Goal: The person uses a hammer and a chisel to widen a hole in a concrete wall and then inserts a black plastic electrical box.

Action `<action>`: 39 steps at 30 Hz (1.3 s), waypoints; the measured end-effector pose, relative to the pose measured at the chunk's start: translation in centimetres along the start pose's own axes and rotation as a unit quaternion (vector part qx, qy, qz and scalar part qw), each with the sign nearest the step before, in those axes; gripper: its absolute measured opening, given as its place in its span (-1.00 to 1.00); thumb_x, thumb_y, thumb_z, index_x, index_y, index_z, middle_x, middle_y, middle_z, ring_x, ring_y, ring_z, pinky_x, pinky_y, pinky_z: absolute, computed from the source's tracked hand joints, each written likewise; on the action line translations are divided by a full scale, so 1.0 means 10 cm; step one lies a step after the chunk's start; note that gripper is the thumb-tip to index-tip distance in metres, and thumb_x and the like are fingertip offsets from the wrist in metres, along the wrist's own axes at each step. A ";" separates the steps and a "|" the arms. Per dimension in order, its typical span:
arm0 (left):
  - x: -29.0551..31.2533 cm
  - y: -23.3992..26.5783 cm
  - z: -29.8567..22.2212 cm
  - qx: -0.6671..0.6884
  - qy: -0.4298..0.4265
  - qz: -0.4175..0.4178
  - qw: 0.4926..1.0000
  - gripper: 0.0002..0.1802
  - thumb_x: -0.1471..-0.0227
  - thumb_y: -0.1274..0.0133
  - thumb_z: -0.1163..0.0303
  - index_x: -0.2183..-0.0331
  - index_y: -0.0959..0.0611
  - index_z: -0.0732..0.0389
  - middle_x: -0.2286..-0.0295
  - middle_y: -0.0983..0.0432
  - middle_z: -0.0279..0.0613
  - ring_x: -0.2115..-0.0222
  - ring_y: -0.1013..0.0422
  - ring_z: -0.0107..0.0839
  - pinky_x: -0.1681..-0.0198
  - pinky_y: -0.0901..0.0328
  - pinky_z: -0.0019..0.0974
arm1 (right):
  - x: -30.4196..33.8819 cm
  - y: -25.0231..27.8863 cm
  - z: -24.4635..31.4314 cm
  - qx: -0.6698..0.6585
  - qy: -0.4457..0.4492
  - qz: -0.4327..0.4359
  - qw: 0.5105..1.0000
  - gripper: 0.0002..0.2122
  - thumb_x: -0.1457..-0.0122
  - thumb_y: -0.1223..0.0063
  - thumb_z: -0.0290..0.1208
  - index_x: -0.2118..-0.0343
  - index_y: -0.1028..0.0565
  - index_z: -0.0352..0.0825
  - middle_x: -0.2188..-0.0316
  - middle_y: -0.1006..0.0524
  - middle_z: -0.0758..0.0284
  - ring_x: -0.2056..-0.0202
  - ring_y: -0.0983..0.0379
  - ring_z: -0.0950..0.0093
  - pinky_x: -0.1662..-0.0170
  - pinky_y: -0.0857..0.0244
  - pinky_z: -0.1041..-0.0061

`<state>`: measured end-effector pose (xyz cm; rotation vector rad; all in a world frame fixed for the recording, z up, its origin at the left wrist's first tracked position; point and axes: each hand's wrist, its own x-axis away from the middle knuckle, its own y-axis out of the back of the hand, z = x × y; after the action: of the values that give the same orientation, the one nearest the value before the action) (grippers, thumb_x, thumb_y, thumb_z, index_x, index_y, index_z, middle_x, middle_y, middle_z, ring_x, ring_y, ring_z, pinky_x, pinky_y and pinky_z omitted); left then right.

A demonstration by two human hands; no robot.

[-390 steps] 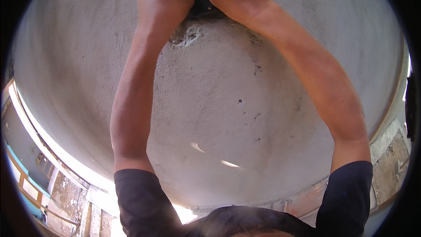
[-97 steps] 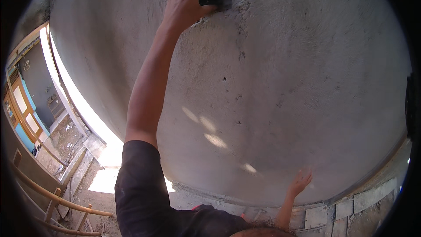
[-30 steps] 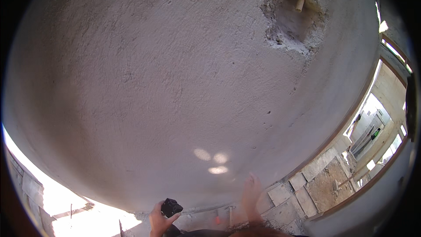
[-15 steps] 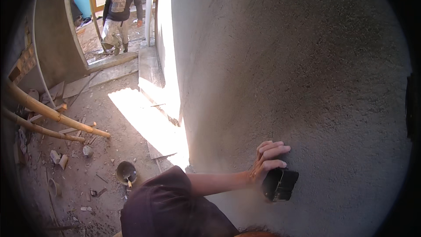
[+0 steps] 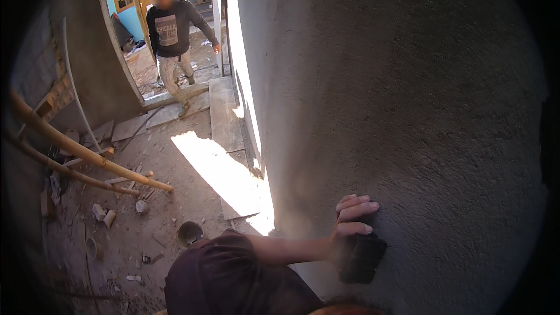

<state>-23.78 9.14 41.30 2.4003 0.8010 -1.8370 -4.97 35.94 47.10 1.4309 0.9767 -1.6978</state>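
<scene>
My left arm bends in from the bottom, its dark sleeve covering the elbow, and the bare forearm reaches right to the grey plastered wall. At the wall's lower middle my left hand has its fingers bent round a black block-like object. That object lies against the plaster just below the fingers; its exact kind is too dark to make out. Fine curved streaks mark the damp-looking plaster beside the hand. My right hand does not show.
A person in a dark top stands in the doorway ahead. Two bamboo poles slant in from the left. A dark bucket sits on the dirt floor left of my elbow, near rubble chunks. Boards lie along the wall's foot.
The view has shifted, so the floor and doorway sit farther right. The person has come closer to the doorway. My left hand and the black object are slightly lower on the wall.
</scene>
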 end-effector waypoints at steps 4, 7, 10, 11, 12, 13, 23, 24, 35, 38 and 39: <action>0.01 0.01 0.03 0.009 0.008 0.008 1.000 -0.71 -0.25 -0.02 0.15 0.10 -0.42 0.08 -0.06 -0.45 0.18 -0.17 -0.29 0.03 -0.28 -0.02 0.14 | 0.03 0.01 -0.01 0.006 -0.002 0.000 1.000 -0.29 -0.42 0.24 0.12 -0.25 -0.30 -0.56 -0.28 -0.24 -0.14 -0.30 -0.14 -0.05 -0.31 0.02 -0.13; 0.02 -0.01 0.01 0.010 0.028 0.017 0.999 -0.71 -0.25 -0.03 0.15 0.10 -0.42 0.08 -0.05 -0.46 0.18 -0.16 -0.29 0.02 -0.28 -0.02 0.13 | 0.04 0.00 -0.01 0.005 0.005 0.005 1.000 -0.30 -0.42 0.24 0.11 -0.24 -0.31 -0.56 -0.28 -0.24 -0.14 -0.30 -0.14 -0.05 -0.32 0.02 -0.13; 0.02 -0.02 0.01 0.012 0.026 0.029 0.999 -0.70 -0.24 -0.04 0.16 0.09 -0.42 0.08 -0.06 -0.45 0.18 -0.16 -0.30 0.02 -0.28 -0.02 0.13 | 0.03 -0.02 0.01 0.001 0.013 0.003 1.000 -0.31 -0.43 0.24 0.09 -0.23 -0.32 -0.57 -0.28 -0.25 -0.13 -0.30 -0.15 -0.04 -0.33 0.02 -0.13; 0.01 -0.03 0.00 0.015 0.026 0.027 0.999 -0.70 -0.24 -0.04 0.17 0.09 -0.41 0.08 -0.06 -0.45 0.18 -0.16 -0.30 0.02 -0.28 -0.03 0.13 | 0.04 -0.02 0.01 0.000 0.008 0.005 1.000 -0.31 -0.42 0.23 0.09 -0.23 -0.32 -0.57 -0.28 -0.24 -0.13 -0.31 -0.14 -0.04 -0.33 0.03 -0.12; 0.00 -0.04 0.00 0.018 0.025 0.025 0.999 -0.70 -0.24 -0.05 0.18 0.09 -0.41 0.08 -0.06 -0.45 0.18 -0.16 -0.30 0.02 -0.28 -0.03 0.13 | 0.06 -0.03 -0.02 -0.001 0.003 0.007 1.000 -0.31 -0.42 0.23 0.09 -0.23 -0.32 -0.57 -0.28 -0.24 -0.13 -0.31 -0.14 -0.04 -0.33 0.03 -0.11; 0.00 -0.05 0.01 0.020 0.016 0.019 0.999 -0.67 -0.21 -0.10 0.18 0.08 -0.43 0.10 -0.07 -0.45 0.18 -0.16 -0.31 0.02 -0.26 -0.04 0.12 | 0.07 -0.04 -0.05 -0.001 -0.002 0.008 1.000 -0.31 -0.42 0.22 0.09 -0.23 -0.32 -0.57 -0.28 -0.24 -0.14 -0.31 -0.13 -0.04 -0.34 0.03 -0.11; -0.01 -0.08 0.08 0.011 -0.008 -0.002 1.000 -0.61 -0.15 -0.19 0.20 0.07 -0.45 0.10 -0.09 -0.45 0.18 -0.16 -0.32 0.02 -0.25 -0.09 0.08 | 0.01 -0.14 0.01 -0.015 0.014 -0.007 1.000 -0.36 -0.43 0.21 0.06 -0.21 -0.34 -0.56 -0.24 -0.29 -0.12 -0.27 -0.20 -0.03 -0.29 -0.03 -0.11; -0.01 -0.11 0.06 0.013 -0.006 -0.006 1.000 -0.62 -0.15 -0.18 0.20 0.08 -0.45 0.10 -0.09 -0.45 0.18 -0.16 -0.32 0.02 -0.25 -0.09 0.07 | -0.01 -0.20 0.08 -0.031 0.017 -0.016 0.999 -0.38 -0.44 0.20 0.04 -0.22 -0.36 -0.52 -0.24 -0.30 -0.11 -0.26 -0.22 -0.03 -0.28 -0.04 -0.12; -0.06 0.38 0.32 -0.021 0.020 0.052 0.998 -0.04 -0.01 0.37 -0.61 -0.01 -0.35 0.09 -0.13 -0.28 0.18 -0.24 -0.17 0.09 -0.32 -0.01 0.34 | 0.22 -0.07 0.19 -0.091 -0.013 0.068 0.993 -0.38 -0.33 0.15 -0.07 -0.25 -0.26 -0.54 -0.30 -0.18 -0.12 -0.34 -0.04 -0.10 -0.32 -0.01 -0.14; -0.11 0.32 0.21 -0.011 0.013 0.042 0.999 -0.07 -0.06 0.42 -0.56 -0.01 -0.34 0.10 -0.12 -0.28 0.16 -0.26 -0.16 0.08 -0.32 0.00 0.40 | 0.13 0.14 0.21 -0.086 -0.018 0.104 0.991 -0.36 -0.30 0.06 -0.05 -0.22 -0.30 -0.56 -0.29 -0.19 -0.11 -0.34 -0.04 -0.10 -0.33 0.00 -0.12; -0.10 0.30 0.21 -0.009 0.018 0.041 0.999 -0.07 -0.07 0.44 -0.56 -0.01 -0.34 0.10 -0.10 -0.29 0.15 -0.26 -0.17 0.08 -0.32 -0.01 0.40 | 0.06 0.23 0.22 -0.092 -0.020 0.126 0.988 -0.36 -0.29 0.03 -0.05 -0.21 -0.31 -0.56 -0.29 -0.20 -0.11 -0.33 -0.06 -0.09 -0.33 0.00 -0.10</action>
<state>-24.65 5.48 40.71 2.4235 0.7078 -1.7532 -4.04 32.83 46.47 1.3326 0.8667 -1.4108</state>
